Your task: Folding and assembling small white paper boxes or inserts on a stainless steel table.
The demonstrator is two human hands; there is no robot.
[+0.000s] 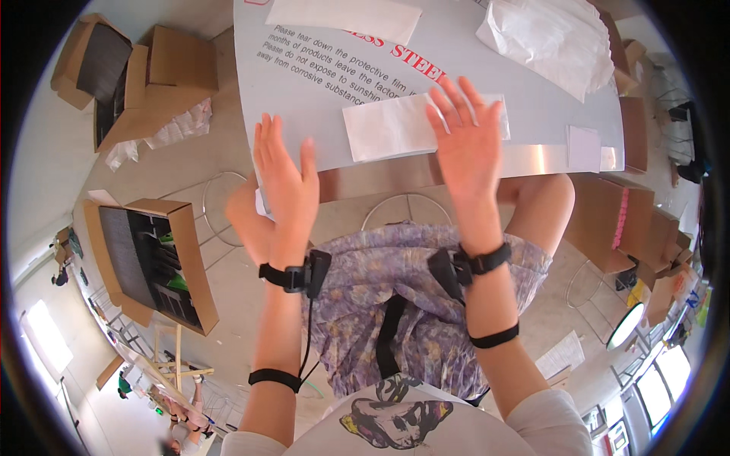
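Observation:
My left hand (287, 169) is raised near the table's left front edge, its fingers straight and its thumb apart, holding nothing. Palm up and fingers spread, my right hand (469, 148) hovers at or just above the right part of a flat white rectangular packet (389, 131); I cannot tell whether they touch. The packet lies slantwise by the front edge of the table (319, 140), which has a grey printed film on top. Farther back lie another flat white packet (346, 17) and a crumpled white plastic bag (547, 42). A small white card (584, 147) sits at the right front edge.
Left of me stands an open carton (199, 266) with dark dividers and black and green items. Another open carton (179, 57) with plastic wrap is at the upper left. More cardboard boxes (597, 220) and a wire-framed stool (589, 292) are on the right. My knees are under the table edge.

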